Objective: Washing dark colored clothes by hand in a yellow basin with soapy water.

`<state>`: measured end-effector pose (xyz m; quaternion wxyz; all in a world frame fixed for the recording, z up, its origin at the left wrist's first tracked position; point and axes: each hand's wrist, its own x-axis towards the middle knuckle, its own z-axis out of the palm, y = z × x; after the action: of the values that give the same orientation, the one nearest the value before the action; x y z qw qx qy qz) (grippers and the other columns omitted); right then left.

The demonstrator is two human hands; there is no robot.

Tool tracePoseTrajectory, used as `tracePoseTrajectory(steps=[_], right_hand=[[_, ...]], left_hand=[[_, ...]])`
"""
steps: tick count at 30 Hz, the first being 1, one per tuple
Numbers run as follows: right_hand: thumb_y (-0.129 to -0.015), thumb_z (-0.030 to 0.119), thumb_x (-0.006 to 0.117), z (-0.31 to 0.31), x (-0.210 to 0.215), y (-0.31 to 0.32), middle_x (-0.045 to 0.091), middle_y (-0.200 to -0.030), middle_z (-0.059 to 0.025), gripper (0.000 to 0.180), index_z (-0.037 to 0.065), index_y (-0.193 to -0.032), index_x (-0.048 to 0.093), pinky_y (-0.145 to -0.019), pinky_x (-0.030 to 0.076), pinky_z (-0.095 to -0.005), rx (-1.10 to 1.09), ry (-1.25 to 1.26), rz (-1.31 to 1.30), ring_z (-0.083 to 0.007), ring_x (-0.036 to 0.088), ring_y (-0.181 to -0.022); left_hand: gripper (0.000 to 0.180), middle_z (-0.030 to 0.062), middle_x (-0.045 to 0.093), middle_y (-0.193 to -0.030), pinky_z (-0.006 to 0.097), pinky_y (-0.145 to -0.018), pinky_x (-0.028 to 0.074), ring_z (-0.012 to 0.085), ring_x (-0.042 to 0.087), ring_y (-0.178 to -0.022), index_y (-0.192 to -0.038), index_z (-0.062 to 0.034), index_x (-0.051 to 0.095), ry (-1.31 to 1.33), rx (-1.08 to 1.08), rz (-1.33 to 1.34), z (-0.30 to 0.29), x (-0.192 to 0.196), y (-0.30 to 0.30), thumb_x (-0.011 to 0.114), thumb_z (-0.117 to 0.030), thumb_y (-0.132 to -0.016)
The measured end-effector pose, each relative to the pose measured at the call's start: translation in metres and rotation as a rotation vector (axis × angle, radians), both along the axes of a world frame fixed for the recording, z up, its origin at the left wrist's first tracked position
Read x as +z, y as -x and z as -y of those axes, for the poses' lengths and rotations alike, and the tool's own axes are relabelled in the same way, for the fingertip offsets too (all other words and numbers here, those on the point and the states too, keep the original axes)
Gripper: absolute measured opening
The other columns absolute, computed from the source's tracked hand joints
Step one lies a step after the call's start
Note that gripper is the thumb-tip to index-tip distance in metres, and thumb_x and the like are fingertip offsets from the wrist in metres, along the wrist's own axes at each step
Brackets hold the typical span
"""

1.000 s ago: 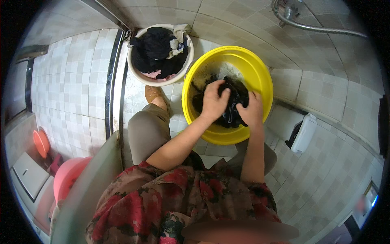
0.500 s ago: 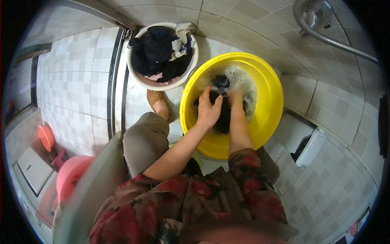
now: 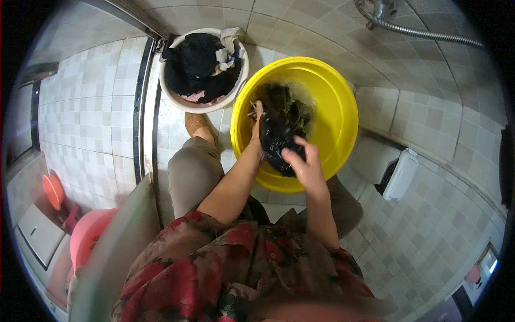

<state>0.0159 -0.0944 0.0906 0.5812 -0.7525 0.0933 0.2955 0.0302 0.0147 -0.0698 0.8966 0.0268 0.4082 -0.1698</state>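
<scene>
A wet black garment [image 3: 280,134] hangs over the yellow basin [image 3: 332,102], which stands on the tiled floor ahead of me. My left hand [image 3: 258,124] grips the garment's left side, fingers partly hidden behind the cloth. My right hand [image 3: 301,163] holds its lower end, lifted above the near rim of the basin. Soapy water and more dark cloth lie in the basin beneath.
A white tub [image 3: 177,96] full of dark and light laundry stands left of the basin. My bare foot [image 3: 196,124] rests between them. A metal shower hose [image 3: 413,29] runs along the wall. A pink bucket [image 3: 88,236] sits at lower left, a white dustpan [image 3: 399,174] at right.
Both hands pulled the black garment up out of the water and toward me; earlier they pressed it down in the basin. The view shifted slightly.
</scene>
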Motion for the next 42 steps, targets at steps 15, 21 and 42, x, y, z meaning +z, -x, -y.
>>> tracePoseTrajectory(steps=[15, 21, 42], right_hand=[[-0.078, 0.031, 0.055, 0.029, -0.138, -0.086, 0.064, -0.090, -0.0259, 0.040, -0.001, -0.100, 0.063, -0.080, 0.047, -0.0436, -0.284, 0.601, 0.433, -0.0400, 0.061, -0.090], [-0.083, 0.025, 0.056, 0.098, -0.153, -0.018, 0.063, -0.099, -0.0235, 0.047, -0.001, -0.122, 0.050, -0.083, 0.046, -0.0418, 0.260, 0.712, 0.455, -0.0379, 0.062, -0.092], [-0.081, 0.002, 0.054, 0.070, -0.061, -0.053, 0.063, -0.087, -0.0055, 0.017, -0.002, -0.095, 0.064, -0.071, 0.047, -0.0250, -0.202, -0.173, 0.029, -0.0125, 0.059, -0.078]], left_hand=[[0.025, 0.0056, 0.064, -0.101, 0.033, -0.077, 0.051, 0.0208, 0.063, -0.086, -0.111, -0.0059, 0.057, -0.601, -0.077, 0.141, 0.015, 0.060, 0.001, 0.051, -0.013, -0.088], [0.022, 0.0155, 0.056, -0.085, 0.040, -0.076, 0.047, 0.0391, 0.055, -0.083, -0.088, -0.0033, 0.060, -1.650, -0.238, 0.646, 0.009, 0.079, 0.001, 0.056, 0.001, -0.067], [0.018, 0.0077, 0.059, -0.098, 0.034, -0.084, 0.043, 0.0247, 0.057, -0.089, -0.092, -0.0018, 0.058, -1.097, -0.480, 0.902, 0.024, 0.134, 0.039, 0.063, -0.005, -0.075]])
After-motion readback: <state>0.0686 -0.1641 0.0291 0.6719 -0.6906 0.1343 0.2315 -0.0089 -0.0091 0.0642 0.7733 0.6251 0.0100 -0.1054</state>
